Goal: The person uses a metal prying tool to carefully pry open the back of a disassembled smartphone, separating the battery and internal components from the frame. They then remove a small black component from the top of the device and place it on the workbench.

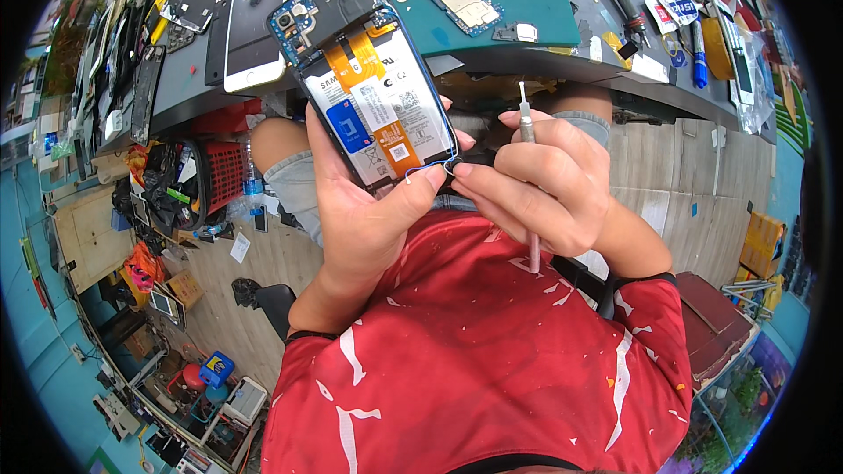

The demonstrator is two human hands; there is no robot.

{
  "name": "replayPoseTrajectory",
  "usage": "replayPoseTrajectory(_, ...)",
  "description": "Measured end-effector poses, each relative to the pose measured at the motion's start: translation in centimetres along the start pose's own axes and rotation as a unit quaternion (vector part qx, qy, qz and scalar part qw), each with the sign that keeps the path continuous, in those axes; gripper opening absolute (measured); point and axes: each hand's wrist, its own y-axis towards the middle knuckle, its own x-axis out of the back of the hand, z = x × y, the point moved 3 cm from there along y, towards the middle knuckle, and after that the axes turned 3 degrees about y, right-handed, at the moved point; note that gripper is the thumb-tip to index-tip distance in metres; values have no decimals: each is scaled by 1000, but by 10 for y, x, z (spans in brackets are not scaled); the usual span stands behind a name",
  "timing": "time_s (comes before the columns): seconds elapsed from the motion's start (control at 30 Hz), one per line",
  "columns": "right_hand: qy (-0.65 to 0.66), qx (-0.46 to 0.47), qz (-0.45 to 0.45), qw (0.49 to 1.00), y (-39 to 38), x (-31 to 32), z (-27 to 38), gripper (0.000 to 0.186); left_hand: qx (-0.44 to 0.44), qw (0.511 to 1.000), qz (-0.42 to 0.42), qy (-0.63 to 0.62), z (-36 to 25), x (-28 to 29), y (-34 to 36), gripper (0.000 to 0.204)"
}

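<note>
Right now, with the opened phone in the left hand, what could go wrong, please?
The left hand holds the opened phone partly beyond the edge of the desk, so a loosened grip might drop it. The thin blue wire at the phone's lower end lies close to the fingers and could be snagged. The slim tool in the right hand stands near the exposed battery; a sudden turn might scratch it.

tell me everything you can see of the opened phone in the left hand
The opened phone is slim and dark-edged, its inside facing the camera. Its upper end shows a blue circuit board partly under a black cover piece; below lies a white battery with printing and a blue patch, crossed by orange ribbon cables. It leans left at the top, held by the left hand. The right hand is at its lower right corner; contact is unclear.
</note>
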Motion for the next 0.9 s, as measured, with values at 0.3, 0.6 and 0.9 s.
replayPoseTrajectory(0.3,5,16,-55,998,0,-4,-3,40,-1,1000,-2,-3,1,0,0,82)
replayPoseTrajectory(0.6,-1,-15,-25,1000,-3,-1,0,36,-3,1000,3,-5,1,0,0,82)
replayPoseTrajectory(0.9,-4,-7,-12,1000,-2,-1,0,36,-5,1000,5,-4,1,1,0,77)
